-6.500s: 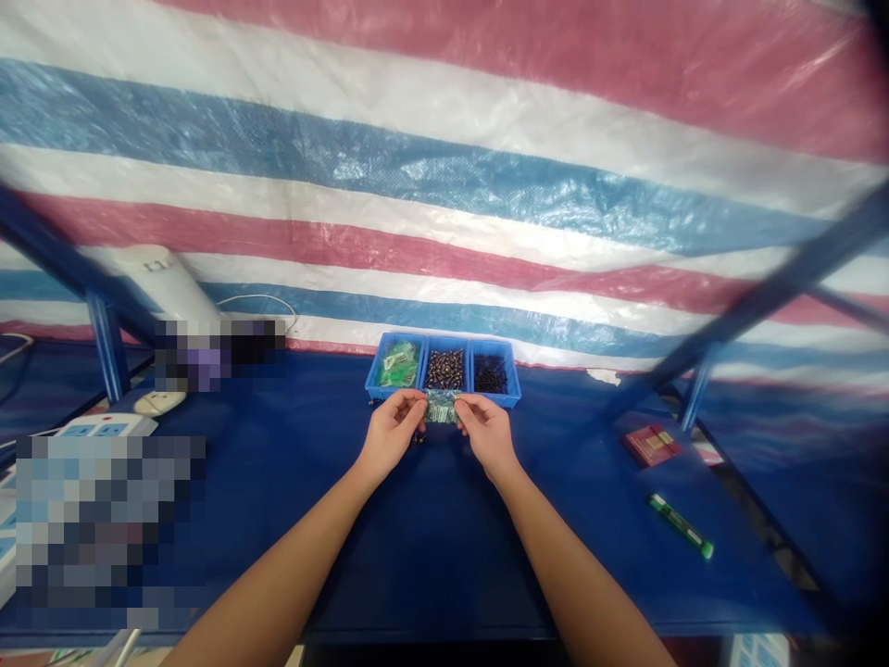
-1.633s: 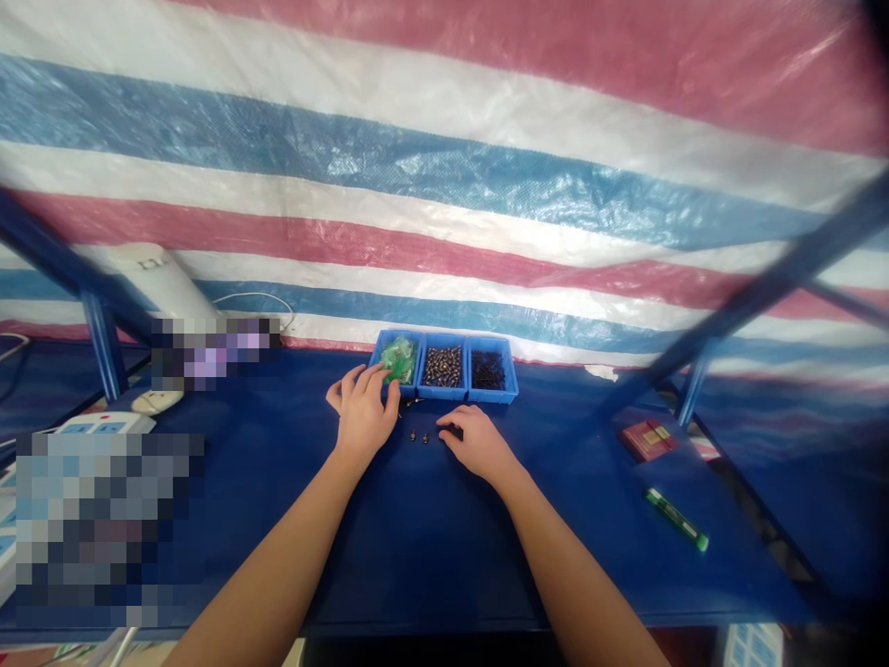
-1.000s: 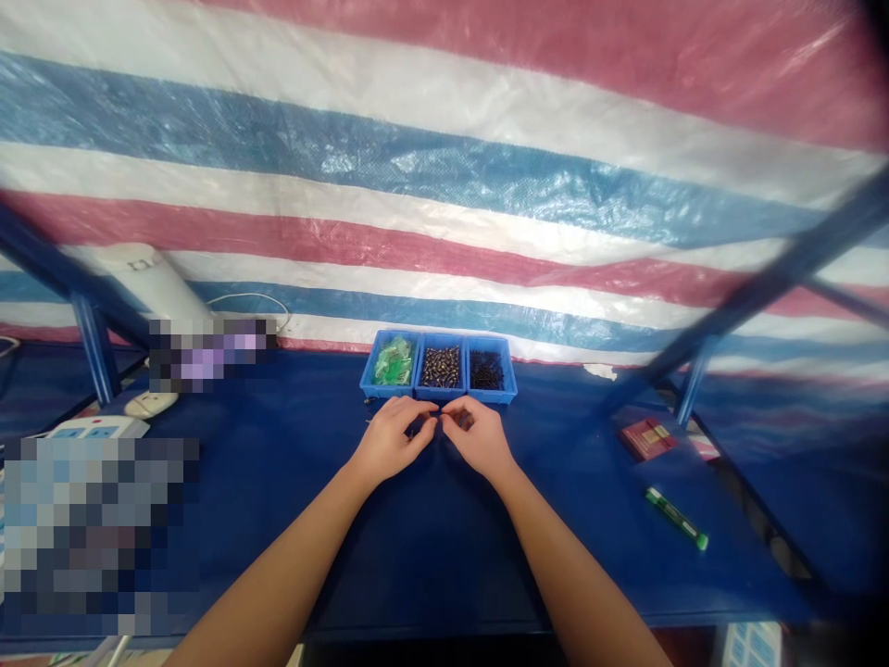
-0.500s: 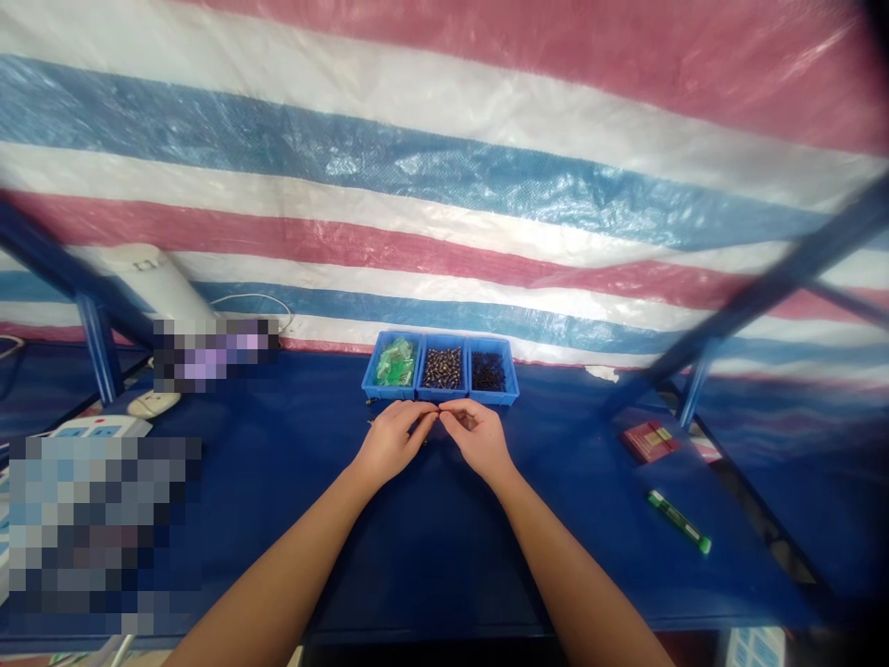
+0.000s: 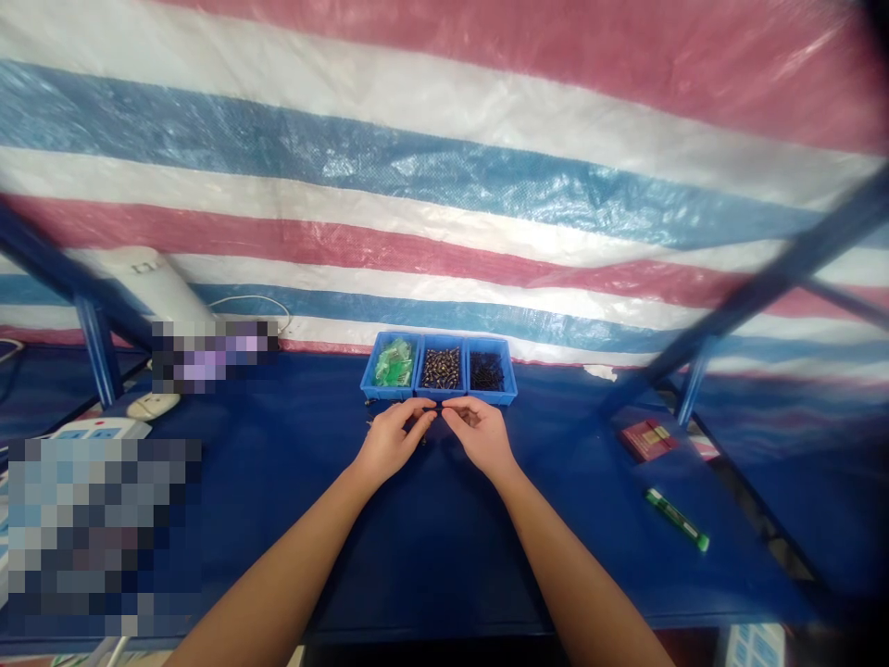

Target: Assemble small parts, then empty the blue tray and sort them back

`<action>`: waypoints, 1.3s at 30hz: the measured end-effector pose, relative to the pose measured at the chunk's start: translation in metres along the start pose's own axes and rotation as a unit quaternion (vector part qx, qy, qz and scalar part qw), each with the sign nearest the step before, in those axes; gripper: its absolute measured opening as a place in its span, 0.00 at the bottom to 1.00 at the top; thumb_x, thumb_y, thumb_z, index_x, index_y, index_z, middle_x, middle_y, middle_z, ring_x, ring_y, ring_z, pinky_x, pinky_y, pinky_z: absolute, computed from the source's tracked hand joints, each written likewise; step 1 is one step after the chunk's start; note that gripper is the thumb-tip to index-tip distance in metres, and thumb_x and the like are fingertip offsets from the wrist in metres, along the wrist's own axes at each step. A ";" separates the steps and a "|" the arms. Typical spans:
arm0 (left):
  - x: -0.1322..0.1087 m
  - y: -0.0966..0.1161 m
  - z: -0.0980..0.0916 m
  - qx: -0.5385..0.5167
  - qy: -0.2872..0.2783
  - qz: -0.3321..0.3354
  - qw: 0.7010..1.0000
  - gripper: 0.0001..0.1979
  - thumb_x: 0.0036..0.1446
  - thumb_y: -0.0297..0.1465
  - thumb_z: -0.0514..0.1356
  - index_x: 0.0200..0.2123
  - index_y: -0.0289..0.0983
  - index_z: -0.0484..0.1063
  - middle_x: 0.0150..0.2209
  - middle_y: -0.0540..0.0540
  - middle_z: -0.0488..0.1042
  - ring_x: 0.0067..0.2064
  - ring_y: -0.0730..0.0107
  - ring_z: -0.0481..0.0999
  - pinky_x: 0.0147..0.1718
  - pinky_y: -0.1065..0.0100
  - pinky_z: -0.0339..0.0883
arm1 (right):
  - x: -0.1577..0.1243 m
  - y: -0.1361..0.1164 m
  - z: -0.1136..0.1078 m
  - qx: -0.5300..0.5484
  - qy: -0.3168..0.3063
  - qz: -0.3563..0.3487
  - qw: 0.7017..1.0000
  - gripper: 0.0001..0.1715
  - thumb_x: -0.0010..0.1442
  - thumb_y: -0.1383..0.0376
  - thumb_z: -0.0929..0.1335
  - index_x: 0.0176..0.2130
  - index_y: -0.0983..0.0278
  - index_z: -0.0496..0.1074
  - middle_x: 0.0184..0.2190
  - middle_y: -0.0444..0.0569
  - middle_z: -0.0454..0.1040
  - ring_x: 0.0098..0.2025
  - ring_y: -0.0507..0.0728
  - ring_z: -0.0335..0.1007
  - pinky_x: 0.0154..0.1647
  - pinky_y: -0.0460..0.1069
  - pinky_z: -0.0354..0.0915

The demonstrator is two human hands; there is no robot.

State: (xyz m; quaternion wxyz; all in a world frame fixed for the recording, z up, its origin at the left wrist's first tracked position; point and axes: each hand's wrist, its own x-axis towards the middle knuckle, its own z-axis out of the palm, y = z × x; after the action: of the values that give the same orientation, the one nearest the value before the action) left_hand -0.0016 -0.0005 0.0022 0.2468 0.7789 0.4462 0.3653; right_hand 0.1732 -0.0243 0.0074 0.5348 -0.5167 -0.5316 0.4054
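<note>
Fingers (image 5: 420,405) pinch a tiny dark piece (image 5: 439,408) between them.

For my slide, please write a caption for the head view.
Left hand and right hand close together before three blue bins.

Beyond the hands (image 5: 390,443), three bins (image 5: 441,394) sit abreast on the table (image 5: 431,537).

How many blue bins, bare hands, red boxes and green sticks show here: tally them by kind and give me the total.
Blue bins: 3, side by side in a row
Bare hands: 2, left hand and right hand
Red box: 1
Green stick: 1
Total: 7
</note>
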 end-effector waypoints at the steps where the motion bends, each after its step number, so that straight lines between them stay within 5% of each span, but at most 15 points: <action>1: 0.000 0.000 0.000 -0.004 0.002 -0.001 1.000 0.12 0.64 0.39 0.55 0.46 0.41 0.72 0.30 0.50 0.76 0.32 0.69 0.76 0.26 0.72 0.68 | 0.000 0.000 0.000 -0.001 -0.002 0.002 1.000 0.11 0.56 0.60 0.70 0.38 0.63 0.78 0.33 0.48 0.79 0.32 0.56 0.73 0.35 0.50 0.70; 8: 0.001 0.007 -0.004 -0.011 -0.020 0.015 1.000 0.12 0.66 0.37 0.51 0.36 0.39 0.71 0.27 0.51 0.75 0.29 0.71 0.75 0.31 0.71 0.68 | -0.003 -0.003 0.001 -0.007 -0.022 -0.015 1.000 0.12 0.56 0.61 0.70 0.41 0.62 0.77 0.34 0.48 0.79 0.33 0.56 0.73 0.36 0.50 0.70; 14: -0.001 0.003 0.000 -0.033 -0.001 -0.013 0.999 0.12 0.64 0.39 0.54 0.47 0.41 0.70 0.28 0.51 0.74 0.29 0.71 0.75 0.25 0.73 0.66 | -0.001 -0.003 0.000 -0.009 0.003 -0.001 1.000 0.11 0.56 0.61 0.70 0.39 0.63 0.78 0.34 0.48 0.79 0.33 0.56 0.74 0.36 0.51 0.70; 26: 0.001 0.010 -0.004 -0.022 -0.023 -0.008 0.999 0.11 0.66 0.38 0.50 0.37 0.40 0.69 0.27 0.52 0.74 0.28 0.71 0.75 0.29 0.71 0.67 | -0.002 -0.002 0.002 -0.004 -0.015 -0.007 1.000 0.11 0.56 0.61 0.70 0.39 0.62 0.77 0.34 0.49 0.79 0.34 0.56 0.75 0.37 0.51 0.71; 33: -0.001 0.006 0.001 -0.032 0.001 -0.010 0.999 0.10 0.63 0.38 0.54 0.44 0.40 0.68 0.26 0.52 0.73 0.28 0.72 0.73 0.23 0.74 0.63 | -0.001 -0.003 0.001 0.006 -0.007 0.002 1.000 0.11 0.56 0.61 0.70 0.39 0.63 0.77 0.32 0.48 0.79 0.32 0.56 0.74 0.34 0.50 0.70; 39: 0.000 0.010 -0.004 -0.029 -0.013 0.000 0.999 0.09 0.65 0.36 0.52 0.38 0.40 0.70 0.27 0.51 0.73 0.29 0.72 0.73 0.30 0.71 0.66 | -0.003 -0.002 0.002 0.008 -0.020 0.006 1.000 0.11 0.56 0.61 0.70 0.40 0.62 0.77 0.33 0.48 0.79 0.33 0.56 0.74 0.37 0.50 0.71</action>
State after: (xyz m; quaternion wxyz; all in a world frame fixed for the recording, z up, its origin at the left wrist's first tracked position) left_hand 0.0005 -0.0057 0.0118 0.2752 0.7758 0.4323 0.3682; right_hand 0.1704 -0.0272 0.0089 0.5259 -0.5073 -0.5361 0.4227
